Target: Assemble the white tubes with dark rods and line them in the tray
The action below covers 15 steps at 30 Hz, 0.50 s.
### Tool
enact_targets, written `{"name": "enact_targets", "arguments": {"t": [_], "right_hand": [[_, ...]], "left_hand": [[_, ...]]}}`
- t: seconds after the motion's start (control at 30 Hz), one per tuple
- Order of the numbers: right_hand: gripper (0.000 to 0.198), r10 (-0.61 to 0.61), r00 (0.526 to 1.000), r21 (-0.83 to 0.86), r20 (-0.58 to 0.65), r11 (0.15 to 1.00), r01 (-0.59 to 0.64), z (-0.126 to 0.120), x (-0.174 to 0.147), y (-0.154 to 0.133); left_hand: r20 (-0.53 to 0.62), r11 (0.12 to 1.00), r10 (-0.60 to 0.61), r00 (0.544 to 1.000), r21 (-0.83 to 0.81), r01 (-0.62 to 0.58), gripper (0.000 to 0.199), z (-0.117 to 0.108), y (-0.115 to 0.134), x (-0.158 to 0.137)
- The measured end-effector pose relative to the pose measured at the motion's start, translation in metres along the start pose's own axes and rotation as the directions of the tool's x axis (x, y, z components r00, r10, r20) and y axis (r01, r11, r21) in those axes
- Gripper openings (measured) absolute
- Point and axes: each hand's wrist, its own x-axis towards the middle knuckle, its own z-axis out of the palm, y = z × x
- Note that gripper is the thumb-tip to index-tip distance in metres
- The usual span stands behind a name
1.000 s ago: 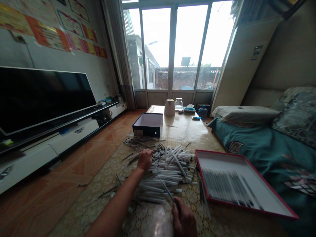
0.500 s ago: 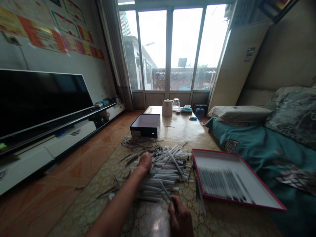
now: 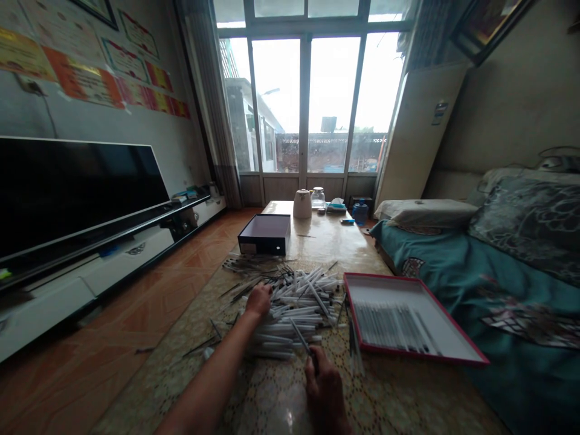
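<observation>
A pile of white pen barrels covers the near middle of the table, with thin dark pieces scattered at its left. My left hand reaches into the left part of the pile; its fingers are closed, and what they hold is hidden. Closer to me, my right hand grips a slim grey pen, its far end tilted up and left over the barrels. To the right, a shallow red-edged box lid holds a row of pens laid side by side.
A dark box with a pale inside stands beyond the pile. Farther back are a kettle, a glass jar and a tissue pack. A sofa runs along the right, a television along the left.
The view has tilted up a little, and the whole scene has shifted slightly. My left hand stays at the pile, and my right hand still holds the pen.
</observation>
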Motion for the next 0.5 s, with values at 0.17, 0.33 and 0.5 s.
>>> {"name": "enact_targets", "arguments": {"t": [0.17, 0.33, 0.5], "right_hand": [[0.030, 0.001, 0.999, 0.033, -0.043, 0.999, 0.000, 0.000, -0.002, -0.001], [0.032, 0.022, 0.998, 0.023, -0.051, 1.000, -0.021, -0.005, -0.003, -0.006], [0.036, -0.008, 0.996, 0.029, 0.089, 1.000, 0.005, -0.017, 0.004, -0.014]], "left_hand": [[-0.150, 0.895, -0.089, 0.985, -0.446, 0.013, 0.026, -0.007, -0.009, -0.038], [0.000, 0.516, -0.252, 0.968, -0.846, 0.134, 0.040, 0.011, -0.018, -0.119], [0.256, 0.096, -0.317, 0.913, -0.949, 0.300, 0.035, 0.030, -0.018, -0.164]]}}
